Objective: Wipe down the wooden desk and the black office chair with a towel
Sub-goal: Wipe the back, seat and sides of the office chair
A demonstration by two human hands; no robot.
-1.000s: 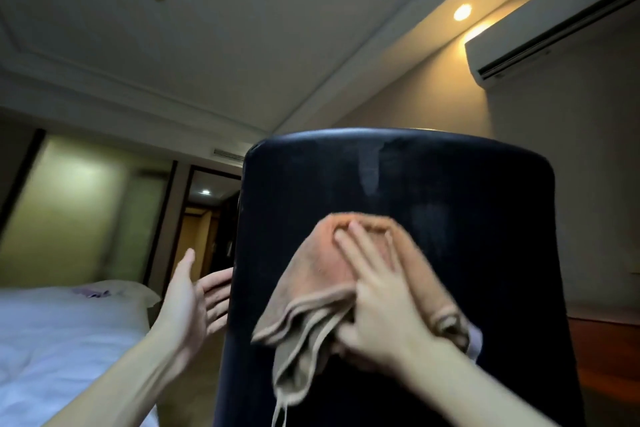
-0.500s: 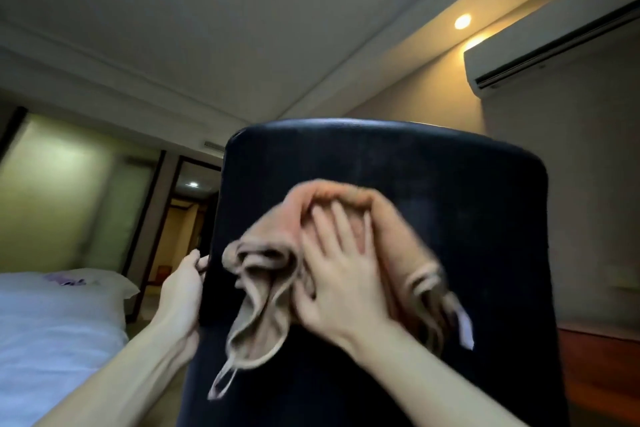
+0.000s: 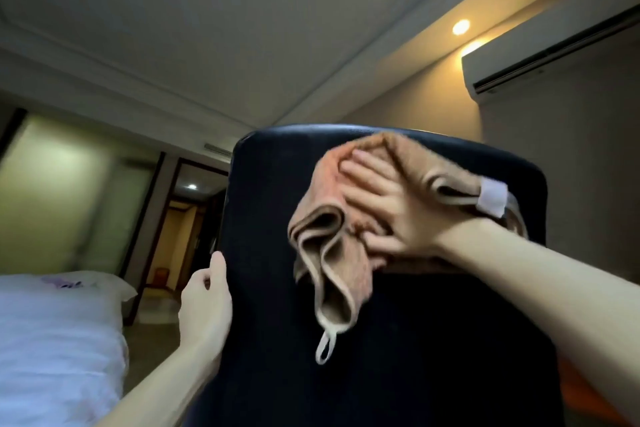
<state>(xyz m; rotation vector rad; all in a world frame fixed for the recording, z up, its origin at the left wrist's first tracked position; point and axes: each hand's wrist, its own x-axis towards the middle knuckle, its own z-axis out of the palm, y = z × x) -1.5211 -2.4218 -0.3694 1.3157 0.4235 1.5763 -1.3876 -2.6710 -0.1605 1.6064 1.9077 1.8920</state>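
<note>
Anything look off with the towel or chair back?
Nothing damaged or spilled. The towel is bunched, not flat, under the right hand near the top of the chair back, its loop dangling. The left hand grips its left edge.

Behind the chair (image 3: 415, 340), the left hand (image 3: 204, 305) hides its fingers.

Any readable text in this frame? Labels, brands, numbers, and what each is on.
None can be read.
Air conditioner: small pale mark at upper right, too blurred to read.
Towel: white tag at its right edge, no print can be made out.
Chair: no marking visible.
</note>
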